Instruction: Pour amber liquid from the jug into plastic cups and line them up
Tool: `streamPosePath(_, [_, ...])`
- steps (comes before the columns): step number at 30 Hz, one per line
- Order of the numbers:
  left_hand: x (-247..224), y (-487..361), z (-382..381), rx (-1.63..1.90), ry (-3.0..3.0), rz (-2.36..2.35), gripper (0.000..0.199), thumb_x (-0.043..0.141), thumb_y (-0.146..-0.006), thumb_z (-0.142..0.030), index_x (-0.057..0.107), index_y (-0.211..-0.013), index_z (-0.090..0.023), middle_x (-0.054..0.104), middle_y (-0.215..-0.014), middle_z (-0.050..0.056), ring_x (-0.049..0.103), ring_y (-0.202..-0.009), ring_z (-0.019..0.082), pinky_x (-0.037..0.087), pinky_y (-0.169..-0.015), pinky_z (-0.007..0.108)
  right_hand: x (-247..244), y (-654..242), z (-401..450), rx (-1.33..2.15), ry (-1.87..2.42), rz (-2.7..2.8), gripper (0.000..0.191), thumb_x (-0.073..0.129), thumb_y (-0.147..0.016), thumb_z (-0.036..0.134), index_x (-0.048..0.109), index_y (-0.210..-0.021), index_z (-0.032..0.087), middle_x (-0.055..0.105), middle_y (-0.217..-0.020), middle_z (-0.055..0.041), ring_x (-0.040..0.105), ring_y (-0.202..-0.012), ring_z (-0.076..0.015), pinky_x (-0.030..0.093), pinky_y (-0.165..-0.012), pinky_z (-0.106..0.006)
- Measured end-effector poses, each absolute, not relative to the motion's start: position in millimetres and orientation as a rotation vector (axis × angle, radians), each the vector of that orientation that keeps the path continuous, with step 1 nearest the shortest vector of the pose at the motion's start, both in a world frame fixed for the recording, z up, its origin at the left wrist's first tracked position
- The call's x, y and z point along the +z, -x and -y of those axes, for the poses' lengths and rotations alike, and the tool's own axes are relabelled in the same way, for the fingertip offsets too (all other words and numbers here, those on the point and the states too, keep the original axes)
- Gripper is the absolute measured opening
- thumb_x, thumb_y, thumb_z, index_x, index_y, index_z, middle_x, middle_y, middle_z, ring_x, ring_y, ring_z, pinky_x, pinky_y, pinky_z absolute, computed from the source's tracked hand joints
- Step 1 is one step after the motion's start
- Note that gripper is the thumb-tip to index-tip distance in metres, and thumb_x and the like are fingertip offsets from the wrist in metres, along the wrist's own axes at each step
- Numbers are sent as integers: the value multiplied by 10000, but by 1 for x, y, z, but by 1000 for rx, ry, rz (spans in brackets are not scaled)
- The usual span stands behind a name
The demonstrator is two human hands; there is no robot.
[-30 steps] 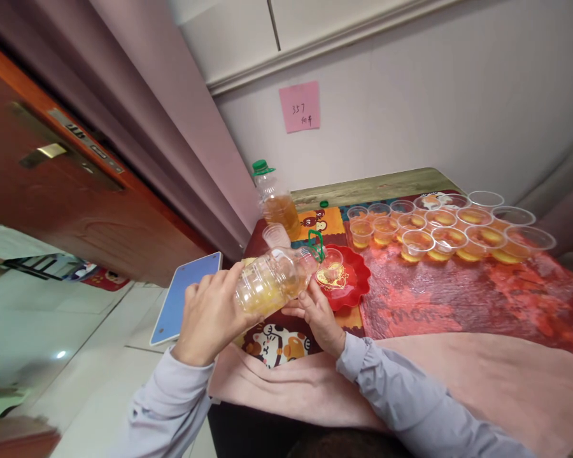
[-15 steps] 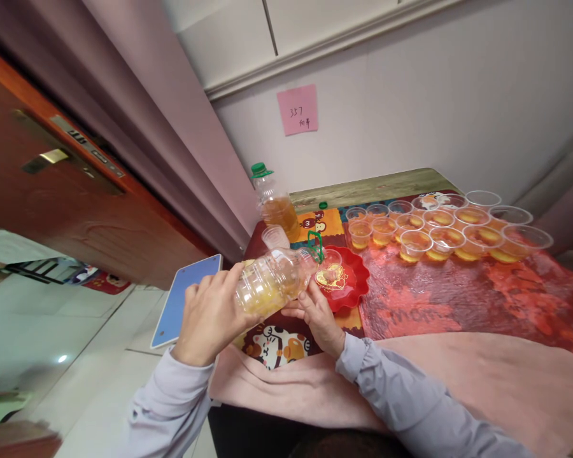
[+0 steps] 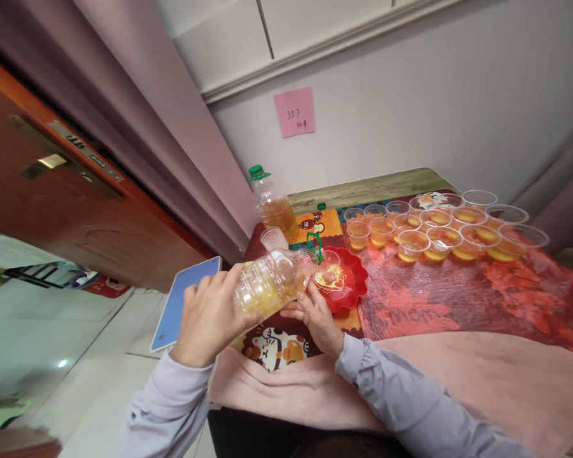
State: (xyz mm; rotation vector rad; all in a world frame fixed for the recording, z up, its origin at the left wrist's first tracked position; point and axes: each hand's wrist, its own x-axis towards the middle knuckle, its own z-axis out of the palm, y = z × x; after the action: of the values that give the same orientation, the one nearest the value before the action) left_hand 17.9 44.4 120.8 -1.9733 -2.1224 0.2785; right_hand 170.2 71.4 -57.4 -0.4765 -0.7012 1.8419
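My left hand (image 3: pixel 210 312) is wrapped around the base of a clear plastic bottle (image 3: pixel 265 286), which is tilted on its side with yellowish liquid in it. Under the bottle's shoulder, my right hand (image 3: pixel 318 315) supports it near the neck with bent fingers. A green carry handle (image 3: pixel 314 247) hangs off the neck. The bottle's mouth is over a clear plastic cup (image 3: pixel 332 261) on a red scalloped plate (image 3: pixel 356 289). How much liquid that cup holds is hard to make out. Just behind the bottle stands a stack of clear cups (image 3: pixel 273 238).
A second bottle (image 3: pixel 277 213) of amber liquid with a green cap stands at the back left. Several cups (image 3: pixel 434 232) of amber drink sit in rows at the right. A loose green cap (image 3: pixel 321 206) lies near the wall. Pink cloth (image 3: pixel 458 369) covers the table's near edge.
Both hands and the tilted bottle hold nearly the same pose. The whole view has shifted very slightly.
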Motion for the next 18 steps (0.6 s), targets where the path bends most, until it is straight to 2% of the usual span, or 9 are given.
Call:
streamPosePath(8, [121,-19,-45,233,1983,2124,899,840,-723,-494,535,-1530,-242,698,-1426,158,638,-1288,421,480,-992,504,-57,-170,-73,1847,473,698,676,789,-893,604,512,-1422,287,728,-1200,-64,772,-921,-205,664,-920,-448])
streamPosePath(18, [125,-24,-45,285,1962,2156,919,847,-723,-497,522,-1541,-235,687,-1450,145,630,-1303,410,479,-1011,513,-54,-171,-72,1850,469,705,675,794,-892,607,512,-1409,276,728,-1148,-45,761,-896,-179,665,-895,-406])
